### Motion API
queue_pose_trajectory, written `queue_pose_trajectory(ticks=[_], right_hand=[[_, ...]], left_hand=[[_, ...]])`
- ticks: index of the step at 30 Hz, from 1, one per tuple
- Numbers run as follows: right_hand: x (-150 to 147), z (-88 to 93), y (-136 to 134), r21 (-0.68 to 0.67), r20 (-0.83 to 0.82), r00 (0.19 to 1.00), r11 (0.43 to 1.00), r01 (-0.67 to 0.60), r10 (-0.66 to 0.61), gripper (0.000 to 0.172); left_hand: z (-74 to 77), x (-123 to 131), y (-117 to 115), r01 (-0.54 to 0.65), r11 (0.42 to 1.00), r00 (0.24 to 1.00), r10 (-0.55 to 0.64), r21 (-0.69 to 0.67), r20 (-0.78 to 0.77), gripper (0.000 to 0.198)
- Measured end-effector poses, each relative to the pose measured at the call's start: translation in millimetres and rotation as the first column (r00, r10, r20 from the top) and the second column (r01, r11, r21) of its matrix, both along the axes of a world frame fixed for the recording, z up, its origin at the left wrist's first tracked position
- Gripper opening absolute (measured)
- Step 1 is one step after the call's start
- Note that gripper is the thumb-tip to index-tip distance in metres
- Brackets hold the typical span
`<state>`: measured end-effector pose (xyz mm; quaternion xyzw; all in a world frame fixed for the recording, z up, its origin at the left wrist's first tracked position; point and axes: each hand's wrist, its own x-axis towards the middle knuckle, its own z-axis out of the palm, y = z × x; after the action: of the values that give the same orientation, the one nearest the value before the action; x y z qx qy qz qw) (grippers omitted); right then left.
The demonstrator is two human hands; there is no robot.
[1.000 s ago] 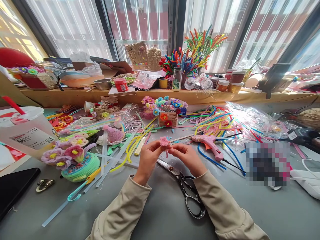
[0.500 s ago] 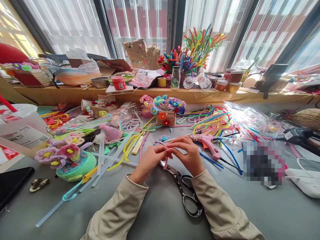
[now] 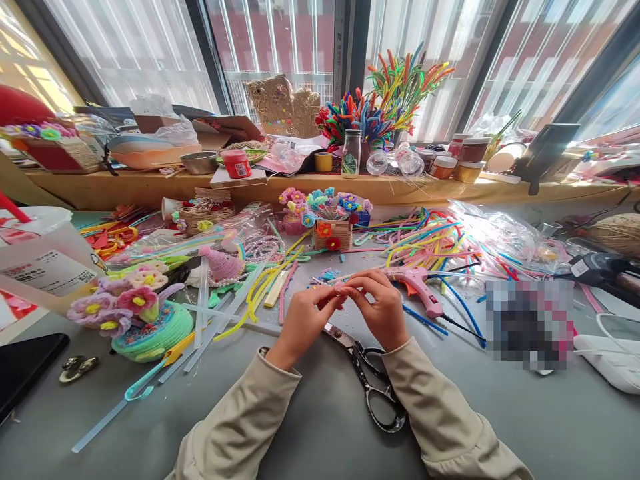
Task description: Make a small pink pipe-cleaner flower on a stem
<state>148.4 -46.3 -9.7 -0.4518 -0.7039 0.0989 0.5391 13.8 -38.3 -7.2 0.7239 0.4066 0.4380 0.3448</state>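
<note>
Above the grey table (image 3: 320,427), the left hand (image 3: 303,323) pinched with thumb and fingers nearly together; between both hands' fingertips sat a pink pipe-cleaner flower (image 3: 339,285), mostly hidden; below lay black-handled scissors (image 3: 358,363); the right hand (image 3: 383,310) pinched it too, fingers bent, near a pink glue gun (image 3: 424,293).

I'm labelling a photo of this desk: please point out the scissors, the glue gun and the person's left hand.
Scissors (image 3: 358,365): head view, on the black handle just below the pivot.
Glue gun (image 3: 425,293): head view, on its pink handle.
Left hand (image 3: 303,323): head view, on the back of the hand.
</note>
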Motion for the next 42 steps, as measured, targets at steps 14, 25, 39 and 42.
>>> queue_pose_trajectory(ticks=[14, 25, 39, 42], right_hand=[[0.2, -1.3, 1.3, -0.270, -0.285, 0.955, 0.950, -0.158, 0.078, 0.020], [-4.8, -2.7, 0.4, -0.422, -0.319, 0.906, 0.814, -0.398, 0.278, 0.021], [-4.1, 3.2, -2.4, -0.480, -0.486, 0.779, 0.624, -0.616, 0.395, 0.019], [-3.5, 2.7, -2.6, -0.484, -0.496, 0.771, 0.610, -0.627, 0.399, 0.020]], left_hand=[[4.9, -4.5, 4.3, 0.117, 0.911, 0.902, 0.069, -0.395, 0.426, 0.019], [5.4, -5.7, 7.0, 0.244, 0.813, 0.722, 0.210, -0.528, 0.659, 0.012], [6.3, -8.8, 4.6, 0.414, 0.800, 0.667, 0.058, -0.434, 0.743, 0.016], [6.4, -8.8, 5.4, 0.393, 0.796, 0.647, 0.117, -0.461, 0.753, 0.015]])
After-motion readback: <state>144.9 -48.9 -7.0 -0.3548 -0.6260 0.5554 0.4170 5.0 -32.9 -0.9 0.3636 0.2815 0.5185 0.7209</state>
